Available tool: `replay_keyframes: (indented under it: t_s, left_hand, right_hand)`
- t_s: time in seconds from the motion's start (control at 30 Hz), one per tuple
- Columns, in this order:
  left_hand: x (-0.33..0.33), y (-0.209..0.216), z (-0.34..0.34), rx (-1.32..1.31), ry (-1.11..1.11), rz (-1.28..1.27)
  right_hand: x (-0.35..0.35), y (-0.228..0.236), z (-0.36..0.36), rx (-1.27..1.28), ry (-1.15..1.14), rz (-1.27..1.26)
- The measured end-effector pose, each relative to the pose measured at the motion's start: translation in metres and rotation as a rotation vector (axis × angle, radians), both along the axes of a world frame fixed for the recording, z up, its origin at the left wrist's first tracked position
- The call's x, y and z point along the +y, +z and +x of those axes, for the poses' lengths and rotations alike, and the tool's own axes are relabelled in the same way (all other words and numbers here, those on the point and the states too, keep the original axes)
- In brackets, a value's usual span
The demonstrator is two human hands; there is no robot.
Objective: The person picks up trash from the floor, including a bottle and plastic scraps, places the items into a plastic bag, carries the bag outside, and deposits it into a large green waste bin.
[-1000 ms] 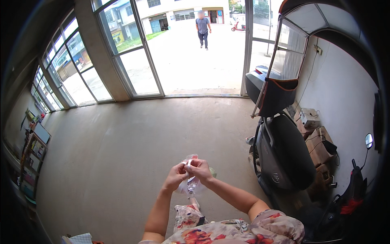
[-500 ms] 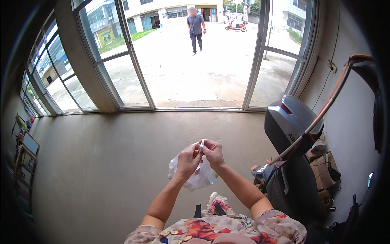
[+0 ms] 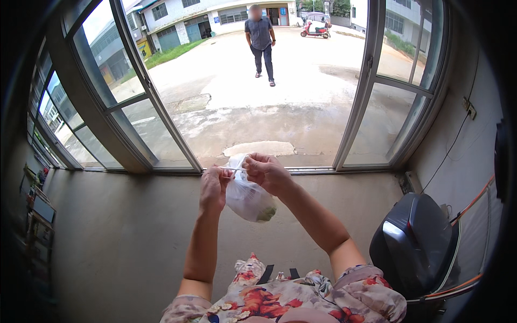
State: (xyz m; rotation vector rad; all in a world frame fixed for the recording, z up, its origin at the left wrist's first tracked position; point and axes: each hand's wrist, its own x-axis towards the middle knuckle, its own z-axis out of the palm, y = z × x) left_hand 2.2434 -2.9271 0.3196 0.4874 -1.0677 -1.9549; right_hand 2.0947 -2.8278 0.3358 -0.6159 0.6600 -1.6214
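A translucent white plastic bag (image 3: 245, 196) hangs between my hands, knee-high or more above the floor. Something greenish shows through its lower right side, too blurred by the plastic to name. My left hand (image 3: 214, 185) is closed, pinching one twisted end of the bag's top. With closed fingers my right hand (image 3: 267, 172) grips the other end, and a thin white strand stretches taut between the two. Both forearms reach forward from the lower edge.
Ahead is a wide doorway with a metal threshold (image 3: 307, 170) and glass door panels (image 3: 377, 91) on both sides. Outside, a person (image 3: 260, 46) walks this way; a red scooter (image 3: 315, 29) stands behind. A dark scooter box (image 3: 412, 242) is near my right.
My hands have moved apart, pulling the bag's ends sideways, and the bag now hangs more in view. I am nearer the doorway. The person outside has come closer.
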Motion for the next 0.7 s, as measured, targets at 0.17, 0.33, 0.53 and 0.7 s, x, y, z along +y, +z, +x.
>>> replay_keyframes:
  t_s: [0.17,0.33,0.53,0.7]
  left_hand:
    - [-0.161,-0.056,-0.041,0.247,-0.238,0.904]
    - [-0.227,-0.073,-0.171,0.440,-0.403,0.977]
    - [-0.274,-0.069,-0.313,0.103,-0.518,-0.014]
    - [-0.303,-0.052,-0.446,-0.211,-0.872,-0.377]
  right_hand:
    - [-0.041,-0.049,-0.118,-0.092,0.243,0.398]
    - [-0.108,-0.056,-0.241,-0.437,0.357,0.160]
    - [-0.166,-0.061,-0.307,-0.357,-0.134,-0.037]
    - [-0.224,-0.100,-0.411,-0.247,-0.052,0.106]
